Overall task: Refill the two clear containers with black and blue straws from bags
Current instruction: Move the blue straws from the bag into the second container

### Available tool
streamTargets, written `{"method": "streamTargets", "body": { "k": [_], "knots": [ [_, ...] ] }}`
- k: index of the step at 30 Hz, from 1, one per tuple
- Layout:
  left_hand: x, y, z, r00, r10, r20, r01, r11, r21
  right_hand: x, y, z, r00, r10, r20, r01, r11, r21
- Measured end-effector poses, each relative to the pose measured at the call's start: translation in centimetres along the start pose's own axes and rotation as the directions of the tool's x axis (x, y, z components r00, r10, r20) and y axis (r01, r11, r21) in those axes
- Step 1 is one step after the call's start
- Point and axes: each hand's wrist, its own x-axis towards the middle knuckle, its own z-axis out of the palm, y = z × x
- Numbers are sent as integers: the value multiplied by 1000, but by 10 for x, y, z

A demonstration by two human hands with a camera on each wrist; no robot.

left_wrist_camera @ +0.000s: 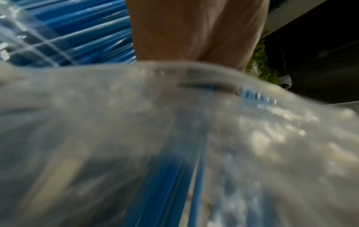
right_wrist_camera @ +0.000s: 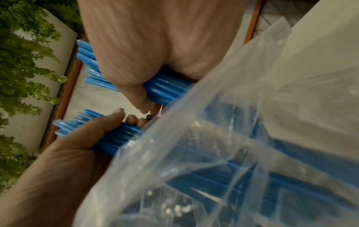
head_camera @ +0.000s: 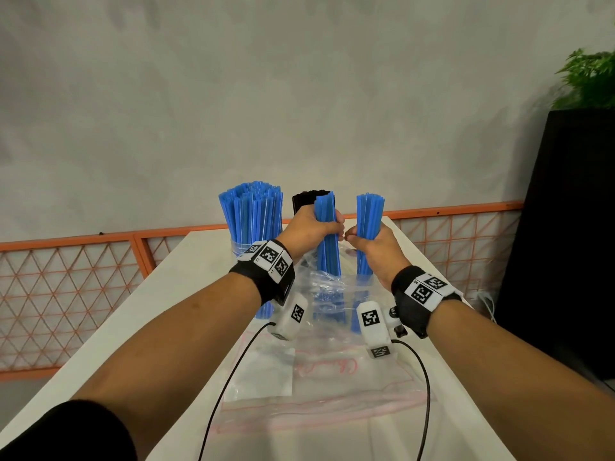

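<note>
White and long, the worktop [head_camera: 186,294] ran toward a grey wall. Each hand held a bunch of blue straws straight up over a clear bag [head_camera: 332,294]. The left hand [head_camera: 309,227] had its grip clenched round one bunch [head_camera: 327,234], and the right hand [head_camera: 376,247] clenched the other [head_camera: 369,234]. The low ends were inside the bag. To do it well, I thought each bunch should be pulled straight up, held tight, then dropped into the clear container [head_camera: 241,249], which already stood full of blue straws [head_camera: 253,211]. Black straws [head_camera: 304,201] stood behind. Another flat bag [head_camera: 316,394] lay nearer. An orange fence [head_camera: 83,277] and a green plant [head_camera: 589,78] stood beyond.
</note>
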Motion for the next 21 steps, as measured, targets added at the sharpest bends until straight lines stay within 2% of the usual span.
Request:
{"method": "streamTargets", "body": {
  "k": [7, 10, 16, 21],
  "knots": [
    [-10, -32, 8, 995, -76, 61, 78, 996, -39, -8, 17, 1, 999, 17, 27, -14, 995, -94],
    [-11, -33, 7, 995, -91, 34, 93, 994, -61, -12, 25, 2, 999, 35, 26, -33, 997, -67],
    [-6, 16, -23, 990, 35, -138, -72, 958, -277, -9, 23, 9, 997, 60, 44, -56, 994, -93],
    [-13, 64, -70, 953, 222, -208, -276, 918, -285, -7, 19, 20, 992, 73, 102, -59, 990, -131]
  ]
}}
